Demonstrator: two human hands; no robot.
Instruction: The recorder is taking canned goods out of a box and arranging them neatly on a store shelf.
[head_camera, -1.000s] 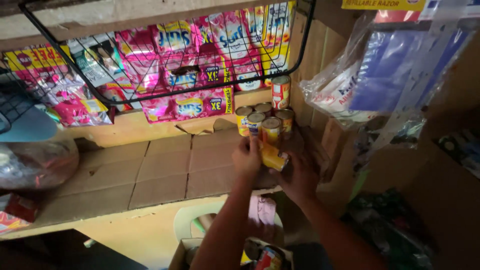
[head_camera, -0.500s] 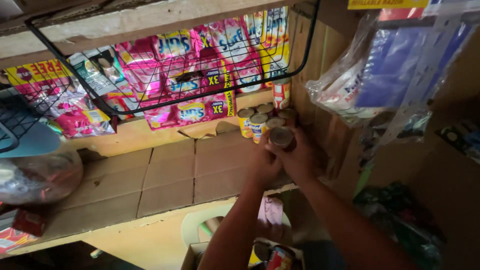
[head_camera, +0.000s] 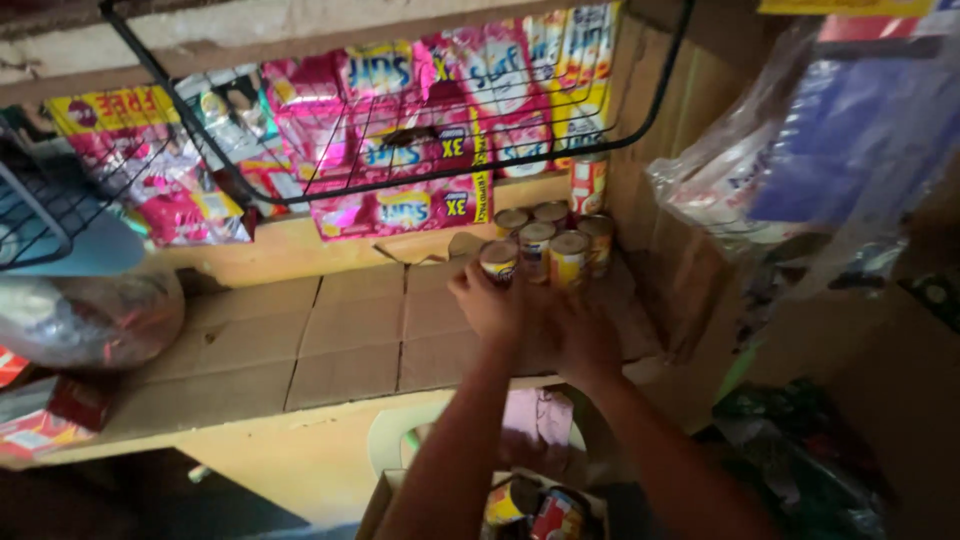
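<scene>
On the shelf, right end: a cluster of cans (head_camera: 548, 240) stands upright by the side wall, packed close together.
Shelf (head_camera: 340, 330): lined with flattened cardboard, bare across its middle.
Left hand (head_camera: 490, 305): reaches forward over the cardboard, fingers curled round the front-left can (head_camera: 499, 261), which stands on the shelf at the cluster's near-left corner.
Right hand (head_camera: 580, 335): lies just beside the left one, in front of the cluster; seen from the back, so whether its fingers grip anything cannot be told.
Front-right can (head_camera: 568, 257): yellow-sided, just beyond the right hand, touching its neighbours.
Tall can (head_camera: 588, 183): red and white, stands behind the cluster against the back board.
Wire rack (head_camera: 400, 120): black, hangs above the shelf, holding pink and yellow sachets (head_camera: 410, 130).
Plastic bags (head_camera: 810, 160): clear, with blue packets inside, hang at the right, near the cans but apart from them.
Left end: a tied clear bag (head_camera: 90, 320) rests on the shelf, well apart from the hands.
Below the shelf: an open box (head_camera: 530, 505) with more cans, between the forearms.
</scene>
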